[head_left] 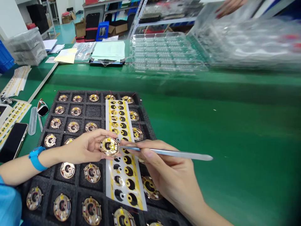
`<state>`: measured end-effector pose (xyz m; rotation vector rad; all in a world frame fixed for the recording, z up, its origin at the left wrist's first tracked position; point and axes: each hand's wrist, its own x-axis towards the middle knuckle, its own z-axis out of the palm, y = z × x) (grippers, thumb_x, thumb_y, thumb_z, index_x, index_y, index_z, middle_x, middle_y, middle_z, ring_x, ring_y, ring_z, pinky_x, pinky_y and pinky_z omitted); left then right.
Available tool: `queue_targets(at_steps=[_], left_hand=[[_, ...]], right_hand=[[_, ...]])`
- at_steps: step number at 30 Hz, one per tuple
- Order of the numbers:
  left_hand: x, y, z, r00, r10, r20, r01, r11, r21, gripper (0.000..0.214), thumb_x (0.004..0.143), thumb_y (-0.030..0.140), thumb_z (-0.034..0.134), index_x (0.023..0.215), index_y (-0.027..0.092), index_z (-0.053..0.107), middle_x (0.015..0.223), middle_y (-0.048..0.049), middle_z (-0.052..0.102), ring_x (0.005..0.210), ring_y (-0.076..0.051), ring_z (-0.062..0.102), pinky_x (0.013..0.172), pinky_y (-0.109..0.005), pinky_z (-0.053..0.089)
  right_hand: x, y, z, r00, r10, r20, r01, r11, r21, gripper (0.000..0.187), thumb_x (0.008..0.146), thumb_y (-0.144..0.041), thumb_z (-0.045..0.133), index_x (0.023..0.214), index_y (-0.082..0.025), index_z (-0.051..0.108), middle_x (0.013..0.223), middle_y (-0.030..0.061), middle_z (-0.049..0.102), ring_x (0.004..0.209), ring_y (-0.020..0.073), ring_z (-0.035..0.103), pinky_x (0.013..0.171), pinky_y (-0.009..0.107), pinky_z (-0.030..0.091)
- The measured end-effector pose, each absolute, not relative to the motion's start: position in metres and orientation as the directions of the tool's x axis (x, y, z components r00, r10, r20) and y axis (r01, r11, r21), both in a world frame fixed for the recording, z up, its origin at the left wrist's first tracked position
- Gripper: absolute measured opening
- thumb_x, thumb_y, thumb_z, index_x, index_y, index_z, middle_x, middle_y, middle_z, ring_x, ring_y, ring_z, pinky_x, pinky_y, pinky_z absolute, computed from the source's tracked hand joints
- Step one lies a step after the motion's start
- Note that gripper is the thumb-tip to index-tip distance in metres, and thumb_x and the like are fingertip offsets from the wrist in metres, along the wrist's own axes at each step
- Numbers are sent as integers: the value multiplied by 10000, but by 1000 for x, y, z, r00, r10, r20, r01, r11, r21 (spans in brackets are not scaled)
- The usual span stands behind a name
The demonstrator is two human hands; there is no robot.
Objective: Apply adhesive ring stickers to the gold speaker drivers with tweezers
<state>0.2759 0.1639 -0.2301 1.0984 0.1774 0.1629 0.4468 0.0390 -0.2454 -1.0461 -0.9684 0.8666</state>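
Observation:
My left hand (85,146), with a blue wristband, pinches a round gold disc part (109,146) above a black foam tray (87,110). Gripped in my right hand (164,171) are metal tweezers (169,153), whose tip touches the disc's right edge. A white strip of yellow and black stickers (122,157) lies lengthwise across the tray under both hands. Several more gold discs (73,126) sit in the tray's square pockets.
Green table surface (223,131) stretches to the right. Stacked clear plastic trays (164,51) stand at the back, where another person's hand (229,6) reaches over plastic packaging. At the left lie a phone (13,139), a smartwatch (42,108), more sticker sheets (14,114) and papers.

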Motion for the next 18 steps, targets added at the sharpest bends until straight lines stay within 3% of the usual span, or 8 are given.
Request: queue_targets(at_steps=[5, 9, 18], left_hand=[[276, 163, -233, 974, 208, -86, -13, 431, 902, 453, 827, 2, 565, 1207, 239, 505, 1317, -51, 518, 1055, -127, 652, 961, -300, 501], [276, 163, -233, 972, 210, -102, 7, 412, 911, 440, 829, 20, 563, 1212, 230, 513, 1365, -69, 483, 1102, -158, 633, 964, -329, 500], [278, 164, -230, 971, 212, -109, 15, 399, 917, 405, 826, -4, 538, 1173, 204, 517, 1262, -61, 529, 1024, -111, 635, 951, -298, 507]], right_hand=[[448, 39, -251, 329, 930, 162, -185, 232, -955, 75, 911, -392, 695, 916, -328, 735, 923, 7, 723, 924, 208, 702, 803, 247, 616], [448, 39, -252, 311, 932, 189, -184, 254, -950, 55, 912, -368, 703, 922, -331, 741, 913, -6, 722, 905, 186, 707, 796, 208, 606], [449, 34, -258, 306, 924, 228, -129, 277, -952, 72, 954, -326, 655, 969, -323, 726, 935, -4, 712, 945, 183, 698, 817, 237, 604]])
